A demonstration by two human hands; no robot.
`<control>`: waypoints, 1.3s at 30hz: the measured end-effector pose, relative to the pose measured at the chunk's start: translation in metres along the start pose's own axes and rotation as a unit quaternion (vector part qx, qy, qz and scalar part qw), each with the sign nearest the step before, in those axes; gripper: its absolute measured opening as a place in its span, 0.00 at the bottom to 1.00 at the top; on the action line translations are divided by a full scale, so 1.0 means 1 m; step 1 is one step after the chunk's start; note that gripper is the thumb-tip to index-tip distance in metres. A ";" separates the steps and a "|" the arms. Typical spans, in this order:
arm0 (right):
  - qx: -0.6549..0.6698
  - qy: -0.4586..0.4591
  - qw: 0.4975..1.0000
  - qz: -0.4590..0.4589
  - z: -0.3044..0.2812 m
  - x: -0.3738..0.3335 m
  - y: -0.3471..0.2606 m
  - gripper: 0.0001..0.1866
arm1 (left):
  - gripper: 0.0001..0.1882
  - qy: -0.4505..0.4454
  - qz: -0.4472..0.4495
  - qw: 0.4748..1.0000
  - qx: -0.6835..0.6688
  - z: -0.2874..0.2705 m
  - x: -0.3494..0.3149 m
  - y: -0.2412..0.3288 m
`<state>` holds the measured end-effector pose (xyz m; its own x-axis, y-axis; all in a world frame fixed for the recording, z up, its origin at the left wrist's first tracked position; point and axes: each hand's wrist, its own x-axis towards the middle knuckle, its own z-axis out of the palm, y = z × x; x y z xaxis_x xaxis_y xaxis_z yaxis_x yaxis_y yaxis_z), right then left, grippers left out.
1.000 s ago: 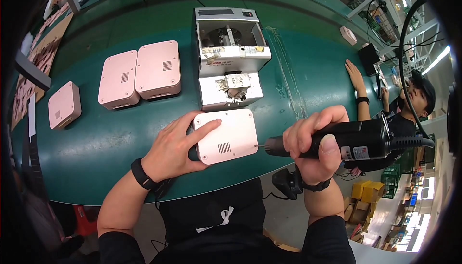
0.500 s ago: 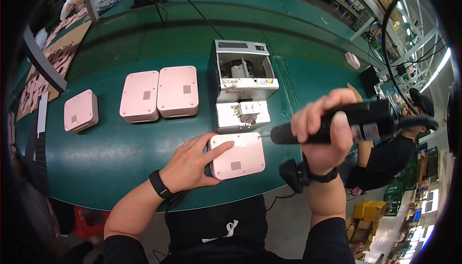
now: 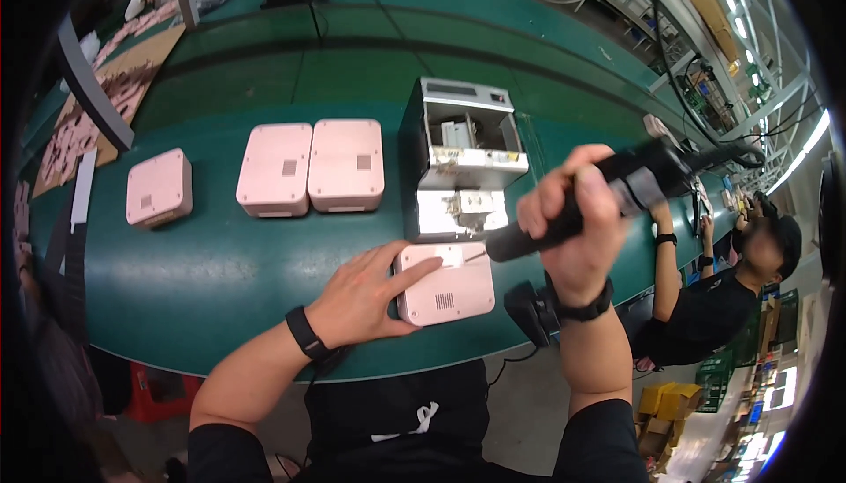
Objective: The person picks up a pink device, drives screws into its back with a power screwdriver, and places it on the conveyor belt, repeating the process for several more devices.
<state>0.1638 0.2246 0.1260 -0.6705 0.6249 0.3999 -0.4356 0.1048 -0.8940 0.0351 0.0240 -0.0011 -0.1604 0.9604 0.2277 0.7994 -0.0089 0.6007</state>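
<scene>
A pink plastic box [image 3: 467, 293] with a slotted vent and corner screw holes lies at the table's near edge. My left hand [image 3: 366, 293] grips its left side, thumb along the near edge and index finger on the top face. In my right hand [image 3: 577, 219] is a black corded electric screwdriver [image 3: 630, 188], held tilted with its thin bit pointing left over the far right part of the box. Whether the bit touches the box, I cannot tell. Just behind the box stands a screw feeder [image 3: 471, 135] with an open-topped bin.
Two pink boxes [image 3: 275, 166] sit side by side left of the feeder, and another pink box [image 3: 159, 188] is farther left. A grey post [image 3: 92, 91] rises at the left beside cardboard with pink parts [image 3: 75, 144]. A co-worker [image 3: 740, 280] is at the right.
The screwdriver bit has shifted left, from the box's far right corner to over its top face, and the tool tilts more. My left hand keeps its grip. The whole view has turned slightly.
</scene>
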 end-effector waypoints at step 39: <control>-0.022 -0.056 0.996 0.067 0.012 -0.076 -0.025 0.25 | 0.50 0.028 0.016 0.999 -0.005 0.001 0.005 -0.002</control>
<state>0.2187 0.1651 0.1201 -0.7843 0.5464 0.2937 -0.3120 0.0618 -0.9481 0.0333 0.0290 -0.0014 -0.1683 0.9423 0.2893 0.7987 -0.0416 0.6002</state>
